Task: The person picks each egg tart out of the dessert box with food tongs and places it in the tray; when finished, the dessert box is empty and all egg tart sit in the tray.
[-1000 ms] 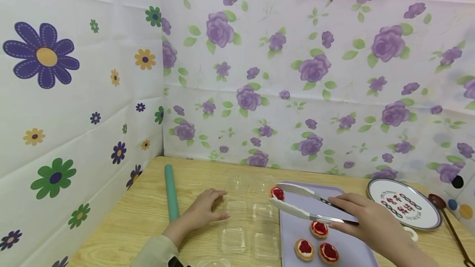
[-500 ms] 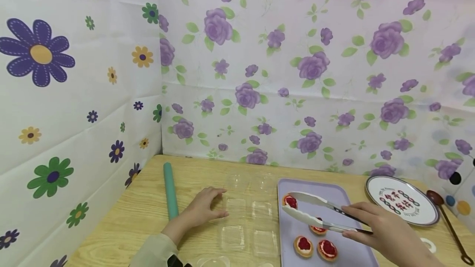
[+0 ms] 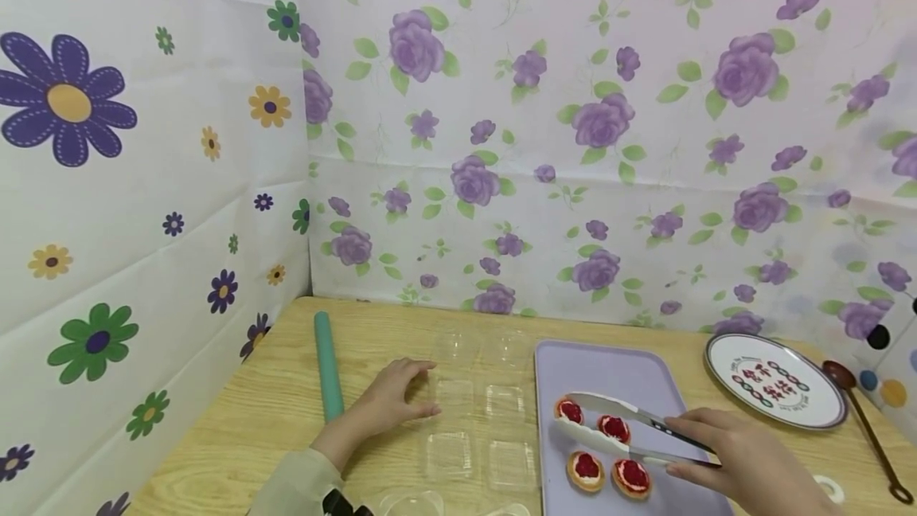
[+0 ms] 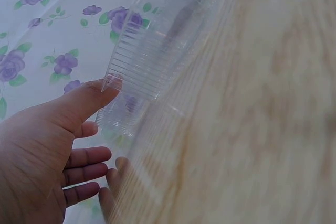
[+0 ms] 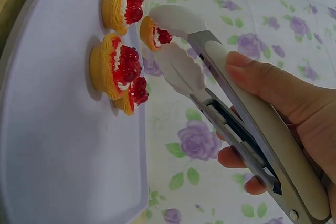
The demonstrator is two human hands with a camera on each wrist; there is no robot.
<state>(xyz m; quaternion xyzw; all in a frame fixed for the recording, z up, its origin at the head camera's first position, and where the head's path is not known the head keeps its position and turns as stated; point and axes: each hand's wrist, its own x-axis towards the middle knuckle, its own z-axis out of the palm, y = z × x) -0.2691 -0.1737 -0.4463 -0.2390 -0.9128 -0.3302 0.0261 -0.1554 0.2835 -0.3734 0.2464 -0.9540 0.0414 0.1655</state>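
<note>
My right hand (image 3: 745,460) grips metal tongs (image 3: 648,412) with white tips. Between those tips is a small red-topped tart (image 3: 569,411), at the left side of the lilac tray (image 3: 609,365); whether it touches the tray cannot be told. Three similar tarts sit close by on the tray, among them a front-right tart (image 3: 632,478). In the right wrist view the held tart (image 5: 154,34) shows yellow crust, white cream and red fruit. My left hand (image 3: 387,400) lies left of a clear plastic container (image 3: 454,400). Its thumb touches the clear plastic edge in the left wrist view, its fingers loosely bent.
A green roll (image 3: 328,365) lies left of my left hand. More clear compartments (image 3: 512,464) stand along the tray's left edge. On the right are a white plate (image 3: 777,381) with red lettering, a brown ladle (image 3: 867,428) and a white ring (image 3: 829,488). Floral cloth covers the walls.
My right hand has moved the tongs and tart rightward and nearer, from beside the containers to over the tray. The left hand has stayed in place. The view has shifted slightly.
</note>
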